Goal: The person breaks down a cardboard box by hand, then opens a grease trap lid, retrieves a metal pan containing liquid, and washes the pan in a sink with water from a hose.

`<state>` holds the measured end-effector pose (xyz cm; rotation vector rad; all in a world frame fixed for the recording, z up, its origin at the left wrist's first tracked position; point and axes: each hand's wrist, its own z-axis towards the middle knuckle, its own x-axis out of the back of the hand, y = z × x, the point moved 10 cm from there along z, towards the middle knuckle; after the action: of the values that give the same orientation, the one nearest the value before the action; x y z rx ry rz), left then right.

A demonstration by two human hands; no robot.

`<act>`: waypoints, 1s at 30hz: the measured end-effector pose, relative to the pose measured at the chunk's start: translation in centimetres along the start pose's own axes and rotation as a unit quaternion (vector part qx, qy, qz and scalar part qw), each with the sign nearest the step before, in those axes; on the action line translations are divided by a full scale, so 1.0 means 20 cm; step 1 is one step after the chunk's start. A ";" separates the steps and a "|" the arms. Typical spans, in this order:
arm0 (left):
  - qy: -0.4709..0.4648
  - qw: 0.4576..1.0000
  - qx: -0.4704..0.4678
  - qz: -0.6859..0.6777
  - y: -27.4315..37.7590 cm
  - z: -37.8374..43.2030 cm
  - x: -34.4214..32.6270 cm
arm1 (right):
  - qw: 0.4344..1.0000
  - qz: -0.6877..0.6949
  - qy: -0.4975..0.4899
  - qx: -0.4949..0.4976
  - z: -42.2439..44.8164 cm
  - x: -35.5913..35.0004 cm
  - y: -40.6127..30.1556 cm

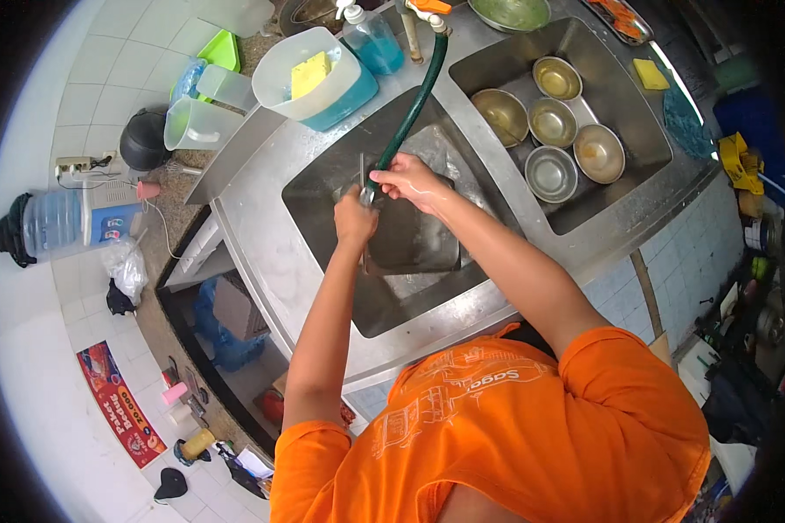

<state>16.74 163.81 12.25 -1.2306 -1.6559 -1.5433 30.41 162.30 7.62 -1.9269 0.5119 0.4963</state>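
Over the left basin of a steel sink point(530, 245), my right hand point(409, 182) holds the lower part of a green hose point(425, 85) between thumb and fingers. The hose hangs from a tap with an orange handle point(432, 6). My left hand point(355, 216) is closed around a thin metal utensil point(362, 167) right at the hose's mouth, where water runs; the utensil's kind cannot be told. Below both hands a dark rectangular metal pan point(412, 238) lies in the basin.
Several metal bowls point(553, 123) sit in the right basin. Behind the left basin stand a plastic tub point(347, 111) of blue liquid with a yellow sponge point(309, 75) and a soap pump bottle point(374, 46). Plastic jugs point(199, 124) stand at the left, beyond a raised metal edge point(229, 153).
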 end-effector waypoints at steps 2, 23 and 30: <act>-0.003 1.000 -0.002 -0.005 0.01 0.06 -0.02 | 1.000 -0.009 0.010 -0.009 -0.03 0.04 0.01; -0.038 0.962 0.156 -0.219 -0.05 -0.25 0.08 | 0.923 -0.323 0.185 0.097 0.48 0.78 0.10; 0.015 0.981 0.153 -0.120 -0.27 -0.05 -0.24 | 0.999 -0.010 0.010 -0.028 0.26 0.12 0.13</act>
<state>13.83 162.01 5.77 -0.8686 -1.9915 -1.3661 30.28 165.74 2.39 -1.9910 0.4967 0.4828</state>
